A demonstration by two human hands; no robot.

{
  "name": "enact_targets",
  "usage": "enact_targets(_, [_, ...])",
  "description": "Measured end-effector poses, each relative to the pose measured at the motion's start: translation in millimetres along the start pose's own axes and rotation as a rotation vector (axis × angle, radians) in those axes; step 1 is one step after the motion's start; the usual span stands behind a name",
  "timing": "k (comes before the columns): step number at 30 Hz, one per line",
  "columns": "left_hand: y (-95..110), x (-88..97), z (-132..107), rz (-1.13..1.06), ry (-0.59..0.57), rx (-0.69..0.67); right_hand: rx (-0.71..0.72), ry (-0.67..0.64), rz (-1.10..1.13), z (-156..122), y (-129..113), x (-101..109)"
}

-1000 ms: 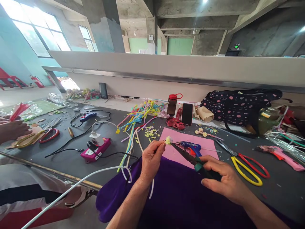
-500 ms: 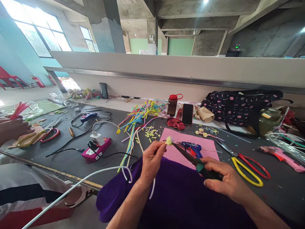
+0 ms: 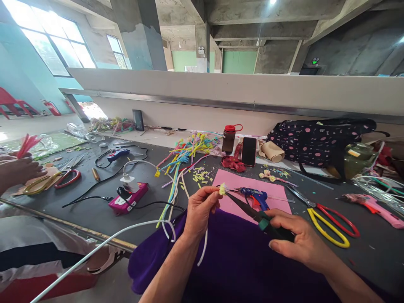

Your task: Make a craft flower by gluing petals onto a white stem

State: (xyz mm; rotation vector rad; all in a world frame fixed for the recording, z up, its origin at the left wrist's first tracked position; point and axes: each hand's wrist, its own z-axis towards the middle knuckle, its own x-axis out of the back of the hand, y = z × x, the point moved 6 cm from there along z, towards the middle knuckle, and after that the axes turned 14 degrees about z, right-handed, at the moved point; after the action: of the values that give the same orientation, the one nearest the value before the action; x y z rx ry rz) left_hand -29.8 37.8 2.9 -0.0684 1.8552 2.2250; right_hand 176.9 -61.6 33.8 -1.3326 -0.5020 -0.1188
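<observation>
Between the two hands, over the near part of a pink sheet (image 3: 233,179) as seen from the head, a small pale yellow tuft (image 3: 223,189) was held up. It was pinched from the left by the thumb and fingers of the left grip (image 3: 201,206), and its right side was met by the narrow tips of a pair of pliers (image 3: 240,203); whether it was clamped by those tips could not be told. The green and black handles of the pliers were grasped by the right grip (image 3: 299,233). Below both hands, a purple cloth (image 3: 240,248) was spread. On the sheet, a blue glue gun (image 3: 259,197) was laid just behind the pliers, and to the right a pair of scissors (image 3: 311,204) with red and yellow handles was placed on the dark desk (image 3: 91,216). Yellow cut bits (image 3: 202,174) were scattered behind the left hand, backed by a heap of coloured fuzzy stems (image 3: 197,145). Farther back, a phone (image 3: 248,151) was propped upright near a red-capped bottle (image 3: 228,139). Farther left, a magenta power strip (image 3: 140,192) was set down, and at the far left pink strips (image 3: 29,145) were held by a co-worker's hand (image 3: 22,168).
</observation>
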Motion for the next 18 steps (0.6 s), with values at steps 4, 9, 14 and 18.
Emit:
enact_targets(4, [-2.0,0.9,0.1,-0.013,0.008,-0.001,-0.008,-0.003,0.053,0.3,-6.9,-1.1])
enact_targets(9, [-2.1,2.1,0.1,-0.011,0.027,-0.002,-0.031,-0.033,0.13,1.6,-11.0,-3.4])
enact_targets(14, [-1.6,2.0,-0.6,-0.002,0.025,0.0,-0.053,-0.044,0.162,3.3,-9.8,-4.8])
enact_targets(18, [-1.9,2.3,-0.9,-0.006,0.033,-0.004,-0.083,-0.062,0.212,3.5,-5.8,-6.8])
